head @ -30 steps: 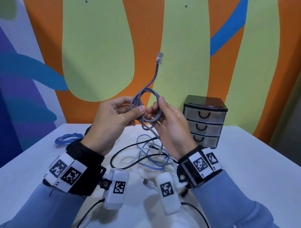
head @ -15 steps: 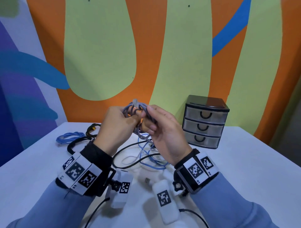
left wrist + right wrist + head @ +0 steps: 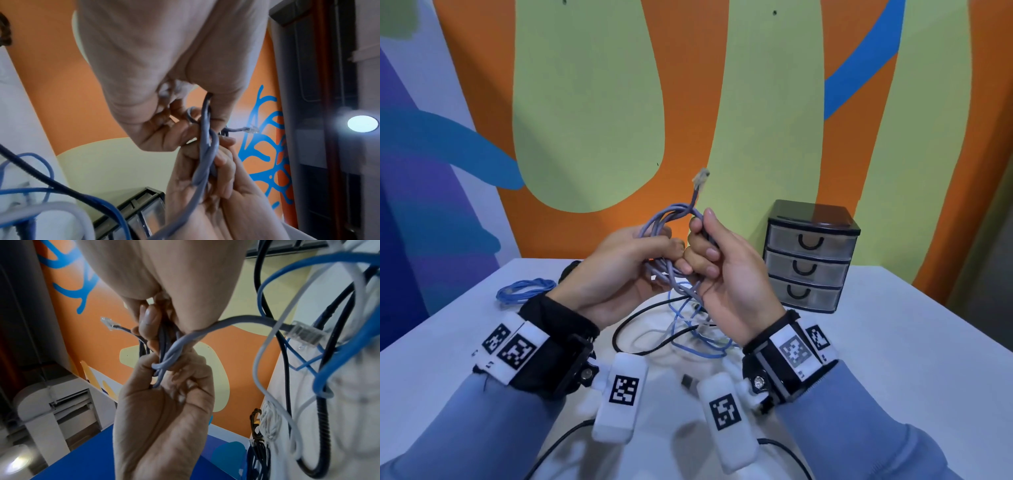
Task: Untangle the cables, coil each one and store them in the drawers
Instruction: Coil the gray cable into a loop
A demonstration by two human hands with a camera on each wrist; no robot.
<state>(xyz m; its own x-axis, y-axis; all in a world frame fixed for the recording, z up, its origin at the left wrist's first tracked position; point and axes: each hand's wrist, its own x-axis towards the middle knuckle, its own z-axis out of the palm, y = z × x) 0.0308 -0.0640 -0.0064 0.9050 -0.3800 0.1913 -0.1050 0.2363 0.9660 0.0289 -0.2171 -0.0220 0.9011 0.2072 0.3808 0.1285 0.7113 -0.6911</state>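
Both hands hold a grey-lilac network cable (image 3: 661,222) coiled in small loops above the table. My left hand (image 3: 626,267) grips the coil's lower left side. My right hand (image 3: 717,263) pinches the strand near the top, and the clear plug (image 3: 701,178) sticks up above it. The same cable (image 3: 205,155) runs between both palms in the left wrist view, and its other clear plug (image 3: 304,334) hangs near the right wrist. A tangle of blue, black and white cables (image 3: 688,329) lies on the table under the hands. The three-drawer box (image 3: 811,257) stands at the right, drawers closed.
A coiled blue cable (image 3: 527,291) lies at the table's left back. A USB plug (image 3: 688,381) lies near the front between my wrists. A braided white cable (image 3: 269,421) and a black one lie further off. The painted wall stands right behind the white table (image 3: 893,342).
The plug end, tucked down into the coil half a second ago, now sticks up again above my right fingers. Both hands stay close together on the coil.
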